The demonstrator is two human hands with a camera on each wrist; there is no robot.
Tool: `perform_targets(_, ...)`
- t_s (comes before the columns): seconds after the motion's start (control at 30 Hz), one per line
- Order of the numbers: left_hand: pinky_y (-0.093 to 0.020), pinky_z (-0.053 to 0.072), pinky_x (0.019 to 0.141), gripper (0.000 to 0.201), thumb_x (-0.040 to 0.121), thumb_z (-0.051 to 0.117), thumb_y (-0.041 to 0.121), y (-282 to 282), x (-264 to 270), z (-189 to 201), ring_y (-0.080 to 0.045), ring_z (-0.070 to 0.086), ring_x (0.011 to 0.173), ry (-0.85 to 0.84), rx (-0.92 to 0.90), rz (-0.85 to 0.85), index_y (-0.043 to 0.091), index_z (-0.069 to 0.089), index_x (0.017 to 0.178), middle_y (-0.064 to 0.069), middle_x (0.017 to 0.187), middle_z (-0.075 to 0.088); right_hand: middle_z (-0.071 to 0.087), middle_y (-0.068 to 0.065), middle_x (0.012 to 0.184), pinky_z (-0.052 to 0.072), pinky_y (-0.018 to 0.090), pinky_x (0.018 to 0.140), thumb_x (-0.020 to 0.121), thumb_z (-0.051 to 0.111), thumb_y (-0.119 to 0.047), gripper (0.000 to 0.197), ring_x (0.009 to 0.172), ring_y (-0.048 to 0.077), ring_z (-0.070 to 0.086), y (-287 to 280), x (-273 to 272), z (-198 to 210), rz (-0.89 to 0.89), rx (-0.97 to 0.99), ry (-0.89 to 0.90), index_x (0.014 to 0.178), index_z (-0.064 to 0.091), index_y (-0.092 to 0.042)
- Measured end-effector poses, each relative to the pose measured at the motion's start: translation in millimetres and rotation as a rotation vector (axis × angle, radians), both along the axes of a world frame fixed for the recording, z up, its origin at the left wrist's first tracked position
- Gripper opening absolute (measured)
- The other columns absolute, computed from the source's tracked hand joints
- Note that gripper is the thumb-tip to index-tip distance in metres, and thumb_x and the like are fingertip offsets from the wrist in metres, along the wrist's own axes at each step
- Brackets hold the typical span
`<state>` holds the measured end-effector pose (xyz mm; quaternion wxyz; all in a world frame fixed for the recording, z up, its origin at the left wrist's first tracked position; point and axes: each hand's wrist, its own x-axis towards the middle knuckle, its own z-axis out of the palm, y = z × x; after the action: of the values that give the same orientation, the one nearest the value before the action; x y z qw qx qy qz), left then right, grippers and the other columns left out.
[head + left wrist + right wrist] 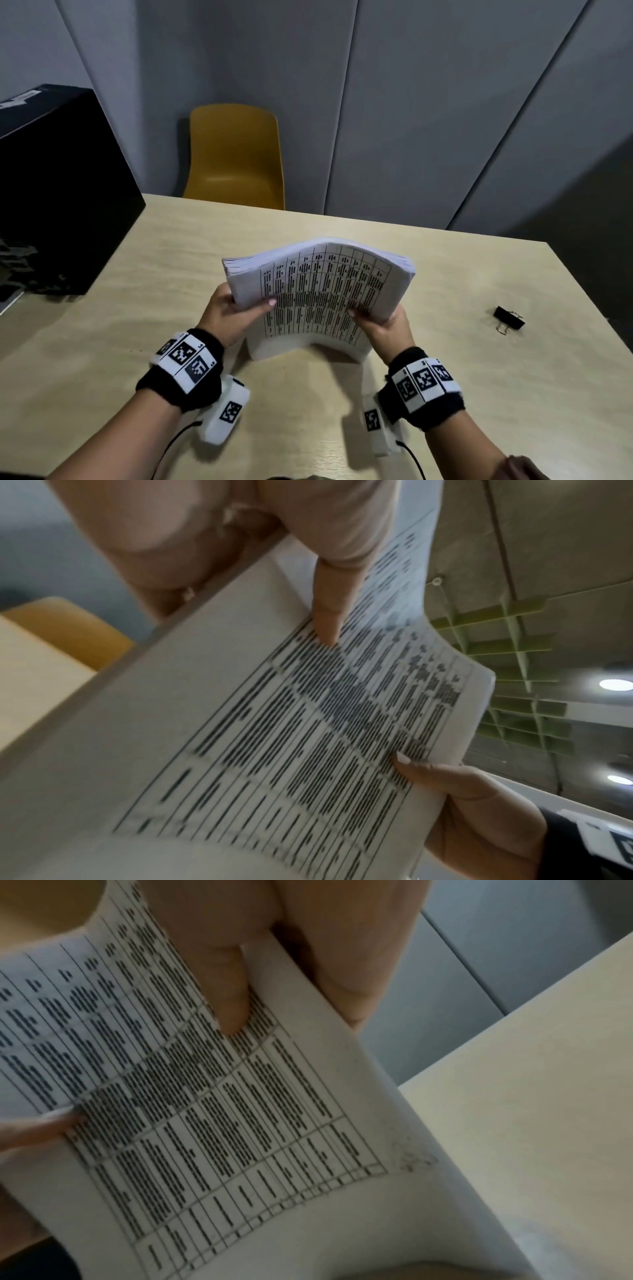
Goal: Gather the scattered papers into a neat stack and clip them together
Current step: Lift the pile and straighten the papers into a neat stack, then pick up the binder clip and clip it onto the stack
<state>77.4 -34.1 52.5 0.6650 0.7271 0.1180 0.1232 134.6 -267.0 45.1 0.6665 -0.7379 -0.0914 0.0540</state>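
A thick stack of printed papers (318,291) stands on its lower edge on the wooden table (462,383), bowed upward in the middle, with a table of dark text on the top sheet. My left hand (233,308) grips its left edge, thumb on the front. My right hand (380,322) grips the right edge the same way. The left wrist view shows my left thumb (329,610) pressed on the printed sheet (274,723). My right thumb (226,988) lies on the page (240,1123) in the right wrist view. A black binder clip (509,318) lies alone on the table, right of the stack.
A large black box (51,192) sits at the table's left side. A yellow chair (236,157) stands behind the far edge, before grey wall panels. Bare tabletop lies between the stack and the clip and in front of my wrists.
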Motion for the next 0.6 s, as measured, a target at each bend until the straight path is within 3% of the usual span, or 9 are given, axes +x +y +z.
perform_targets(0.13, -0.005, 0.045, 0.062, 0.027, 0.08, 0.067, 0.002, -5, 4, -19, 0.012, 0.063, 0.069, 0.088, -0.084, 0.003, 0.026, 0.061, 0.088, 0.025, 0.065, 0.069, 0.065, -0.005, 0.074, 0.054, 0.039, 0.073, 0.074, 0.069, 0.008, 0.037, 0.062, -0.004, 0.061, 3, 1, -11, -0.012, -0.079, 0.019, 0.065, 0.064, -0.028)
perform_targets(0.2, -0.015, 0.048, 0.068, 0.018, 0.081, 0.067, 0.005, -8, 5, -18, 0.01, 0.064, 0.07, 0.095, -0.001, 0.012, 0.021, 0.065, 0.089, 0.028, 0.063, 0.068, 0.066, -0.001, 0.075, 0.053, 0.045, 0.077, 0.075, 0.07, 0.004, 0.032, 0.069, 0.004, 0.063, 4, 2, -15, -0.047, -0.111, 0.022, 0.065, 0.068, -0.026)
perform_targets(0.23, -0.021, 0.051, 0.073, 0.013, 0.081, 0.068, 0.007, -6, 6, -18, 0.003, 0.066, 0.073, 0.098, 0.074, 0.02, 0.016, 0.068, 0.092, 0.024, 0.063, 0.068, 0.067, 0.002, 0.077, 0.053, 0.046, 0.079, 0.076, 0.071, 0.0, 0.023, 0.075, 0.013, 0.064, 5, 2, -14, -0.055, -0.132, 0.032, 0.071, 0.069, -0.022)
perform_targets(0.3, -0.036, 0.055, 0.082, 0.017, 0.079, 0.072, 0.022, 0, 9, -17, -0.02, 0.068, 0.083, 0.157, 0.184, 0.002, 0.012, 0.067, 0.092, 0.008, 0.075, 0.071, 0.066, 0.003, 0.079, 0.056, 0.041, 0.076, 0.077, 0.071, -0.008, 0.007, 0.077, 0.02, 0.063, 2, 3, -8, -0.03, -0.189, 0.09, 0.08, 0.066, -0.012)
perform_targets(0.37, -0.046, 0.054, 0.085, 0.058, 0.063, 0.076, 0.054, 10, 13, -19, -0.027, 0.067, 0.091, 0.296, 0.183, -0.066, 0.012, 0.062, 0.101, -0.008, 0.094, 0.07, 0.061, -0.001, 0.07, 0.054, 0.028, 0.063, 0.078, 0.071, -0.01, 0.015, 0.067, 0.013, 0.06, -4, 4, -5, 0.037, -0.232, 0.162, 0.073, 0.057, -0.013)
perform_targets(0.4, -0.046, 0.053, 0.089, 0.072, 0.058, 0.076, 0.061, 15, 15, -23, -0.026, 0.065, 0.095, 0.38, 0.177, -0.114, 0.012, 0.059, 0.109, -0.008, 0.103, 0.068, 0.06, -0.001, 0.068, 0.052, 0.024, 0.058, 0.077, 0.071, -0.009, 0.017, 0.064, 0.012, 0.06, -8, 4, -7, 0.074, -0.239, 0.213, 0.073, 0.055, -0.013)
perform_targets(0.47, -0.04, 0.046, 0.098, 0.054, 0.072, 0.076, 0.039, 16, 16, -29, -0.024, 0.063, 0.1, 0.503, 0.109, -0.21, 0.01, 0.058, 0.115, -0.007, 0.111, 0.066, 0.064, 0.001, 0.067, 0.052, 0.025, 0.057, 0.075, 0.073, -0.007, 0.018, 0.06, 0.013, 0.063, -13, 2, -15, 0.134, -0.255, 0.345, 0.079, 0.056, -0.01)
perform_targets(0.53, -0.037, 0.04, 0.102, 0.028, 0.077, 0.073, 0.019, 15, 14, -37, -0.023, 0.061, 0.102, 0.622, 0.033, -0.301, 0.013, 0.063, 0.103, -0.007, 0.109, 0.068, 0.065, 0.001, 0.066, 0.052, 0.025, 0.055, 0.074, 0.073, -0.003, 0.019, 0.055, 0.011, 0.063, -15, -3, -30, 0.157, -0.279, 0.448, 0.081, 0.057, -0.01)
perform_targets(0.6, -0.042, 0.036, 0.107, 0.043, 0.064, 0.082, 0.029, 13, 9, -51, -0.025, 0.059, 0.11, 0.731, 0.009, -0.335, 0.017, 0.063, 0.101, -0.007, 0.117, 0.066, 0.062, 0.003, 0.068, 0.049, 0.02, 0.05, 0.078, 0.068, 0.0, 0.016, 0.052, 0.009, 0.06, -13, -10, -44, 0.112, -0.213, 0.528, 0.085, 0.056, -0.008)
